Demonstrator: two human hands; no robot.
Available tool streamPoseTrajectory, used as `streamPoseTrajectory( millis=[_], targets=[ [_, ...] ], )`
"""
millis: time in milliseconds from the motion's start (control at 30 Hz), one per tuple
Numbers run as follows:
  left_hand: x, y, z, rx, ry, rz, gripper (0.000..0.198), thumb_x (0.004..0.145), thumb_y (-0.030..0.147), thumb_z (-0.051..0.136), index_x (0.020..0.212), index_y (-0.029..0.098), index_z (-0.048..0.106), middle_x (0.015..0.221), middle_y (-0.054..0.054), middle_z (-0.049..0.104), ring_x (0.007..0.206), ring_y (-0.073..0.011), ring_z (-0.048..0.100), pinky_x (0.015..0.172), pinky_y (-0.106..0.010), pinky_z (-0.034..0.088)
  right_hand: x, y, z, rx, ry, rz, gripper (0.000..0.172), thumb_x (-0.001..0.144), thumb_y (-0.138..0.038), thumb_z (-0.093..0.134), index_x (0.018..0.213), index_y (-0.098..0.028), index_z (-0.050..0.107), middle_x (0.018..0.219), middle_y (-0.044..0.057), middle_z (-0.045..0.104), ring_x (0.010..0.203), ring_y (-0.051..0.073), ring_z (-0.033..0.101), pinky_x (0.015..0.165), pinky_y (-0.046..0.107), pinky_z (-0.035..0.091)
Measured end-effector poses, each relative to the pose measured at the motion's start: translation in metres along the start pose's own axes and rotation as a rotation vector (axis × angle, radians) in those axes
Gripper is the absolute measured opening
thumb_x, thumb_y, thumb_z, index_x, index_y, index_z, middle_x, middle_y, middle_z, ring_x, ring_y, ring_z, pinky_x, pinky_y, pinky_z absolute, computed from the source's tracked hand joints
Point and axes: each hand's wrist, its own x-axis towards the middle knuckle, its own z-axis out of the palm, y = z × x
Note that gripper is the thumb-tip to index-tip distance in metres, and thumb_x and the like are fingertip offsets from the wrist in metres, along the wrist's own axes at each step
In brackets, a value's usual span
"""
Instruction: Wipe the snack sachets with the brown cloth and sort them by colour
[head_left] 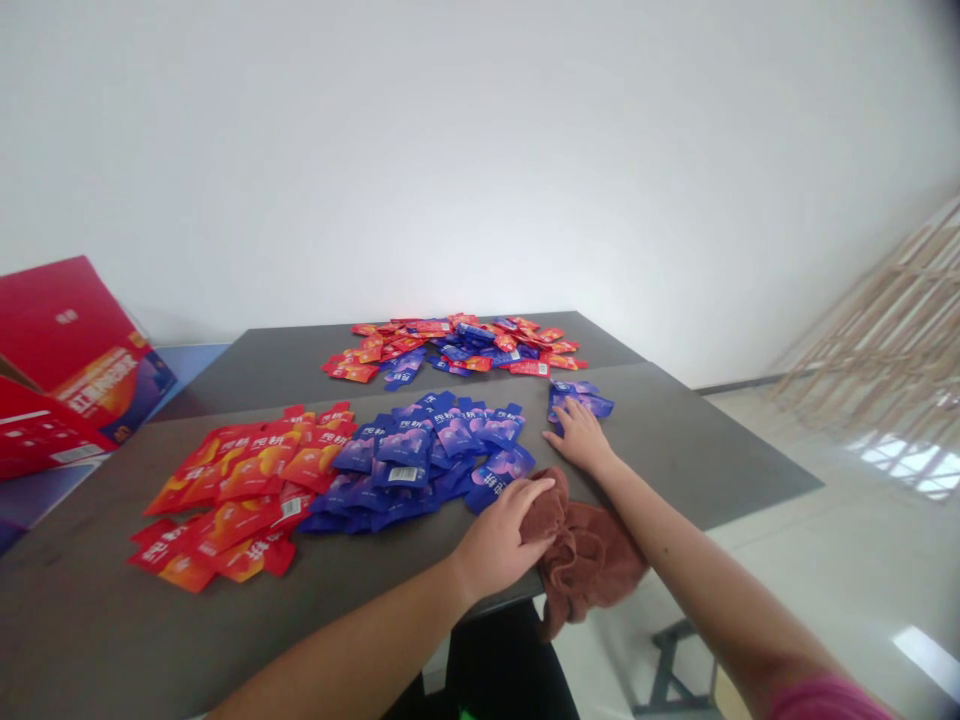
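My left hand [499, 538] lies at the table's near edge, its fingers closed on a crumpled brown towel [581, 555] that hangs over that edge. My right hand [580, 437] rests flat with its fingers apart, fingertips at a small group of blue sachets [579, 401]. To the left of it spreads a larger heap of blue sachets [420, 460], and beside that heap lies a pile of red-orange sachets [236, 495]. Neither hand holds a sachet.
A mixed pile of red and blue sachets [454, 345] lies on the far grey table [592, 335]. The near grey table [675, 455] meets it at a seam. A red printed carton [67, 365] stands open at the left. A wooden lattice [885, 330] leans at the right.
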Motion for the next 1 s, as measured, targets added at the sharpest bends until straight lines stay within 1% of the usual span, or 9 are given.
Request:
streamPoseTrajectory(
  millis=[133,300,400,500,633,700,867,933,1000],
  targets=[
    [-0.002,0.004,-0.001,0.025,-0.010,-0.018,0.062,0.080,0.019,0.064,0.138,0.026,0.041,0.139,-0.008,0.047,0.132,-0.0230,0.042,0.113,-0.039,0.033,-0.005,-0.003,0.006,-0.019,-0.066,-0.095,0.042,0.087,-0.033,0.054,0.122,-0.010,0.060,0.133,0.020,0.055,0.125,0.030,0.050,0.105,0.043,0.036],
    [-0.002,0.007,-0.001,0.032,-0.007,-0.018,0.063,0.079,0.018,0.064,0.137,0.027,0.041,0.139,-0.008,0.047,0.132,-0.0227,0.042,0.112,-0.038,0.034,-0.033,0.000,-0.009,-0.008,-0.106,-0.188,0.034,0.084,-0.027,0.054,0.115,-0.016,0.064,0.116,0.014,0.064,0.108,0.024,0.060,0.097,0.034,0.044],
    [-0.002,0.008,0.000,0.025,-0.004,-0.021,0.063,0.079,0.018,0.064,0.137,0.027,0.042,0.139,-0.008,0.047,0.131,-0.0232,0.043,0.112,-0.038,0.034,-0.052,0.005,-0.018,-0.025,-0.119,-0.192,0.039,0.079,-0.016,0.052,0.116,-0.015,0.063,0.107,0.012,0.065,0.101,0.023,0.061,0.092,0.033,0.047],
    [-0.003,0.007,0.001,0.020,0.004,-0.019,0.063,0.079,0.017,0.064,0.137,0.027,0.042,0.138,-0.008,0.048,0.131,-0.0235,0.043,0.112,-0.039,0.034,-0.064,0.011,-0.022,-0.054,-0.087,-0.177,0.050,0.075,-0.013,0.051,0.125,-0.012,0.056,0.115,0.014,0.061,0.105,0.025,0.060,0.093,0.034,0.047],
    [-0.003,0.007,0.002,0.020,0.016,-0.030,0.064,0.079,0.018,0.064,0.138,0.027,0.041,0.139,-0.008,0.046,0.133,-0.0235,0.042,0.112,-0.039,0.033,-0.067,0.016,-0.022,-0.132,-0.019,-0.115,0.052,0.082,-0.028,0.054,0.130,-0.009,0.051,0.130,0.018,0.056,0.115,0.029,0.056,0.098,0.041,0.044],
    [-0.003,0.007,0.003,0.015,0.018,-0.035,0.063,0.080,0.019,0.064,0.138,0.027,0.041,0.140,-0.008,0.047,0.133,-0.0231,0.042,0.112,-0.039,0.033,-0.067,0.018,-0.022,-0.182,-0.035,-0.104,0.045,0.085,-0.029,0.052,0.125,-0.008,0.055,0.124,0.019,0.061,0.111,0.030,0.059,0.096,0.040,0.044],
    [-0.003,0.005,0.003,-0.039,0.044,-0.057,0.060,0.079,0.021,0.065,0.135,0.026,0.044,0.139,-0.008,0.048,0.132,-0.0240,0.042,0.113,-0.040,0.032,-0.066,0.022,-0.025,-0.220,-0.059,-0.102,0.040,0.083,-0.009,0.045,0.121,-0.009,0.059,0.103,0.017,0.071,0.086,0.026,0.069,0.077,0.034,0.051],
    [-0.001,0.004,0.004,-0.113,0.080,-0.093,0.059,0.078,0.022,0.066,0.133,0.025,0.046,0.138,-0.009,0.049,0.131,-0.0245,0.043,0.113,-0.042,0.030,-0.067,0.023,-0.030,-0.225,-0.048,-0.109,0.039,0.085,-0.008,0.042,0.118,-0.012,0.061,0.108,0.016,0.071,0.092,0.026,0.068,0.080,0.035,0.051],
    [0.002,0.003,0.004,-0.252,0.132,-0.169,0.057,0.077,0.020,0.067,0.130,0.023,0.048,0.136,-0.009,0.052,0.130,-0.0250,0.045,0.113,-0.043,0.029,-0.070,0.020,-0.040,-0.190,0.059,-0.139,0.038,0.087,-0.009,0.040,0.118,-0.015,0.062,0.120,0.013,0.066,0.108,0.026,0.062,0.092,0.039,0.047]
  ],
)
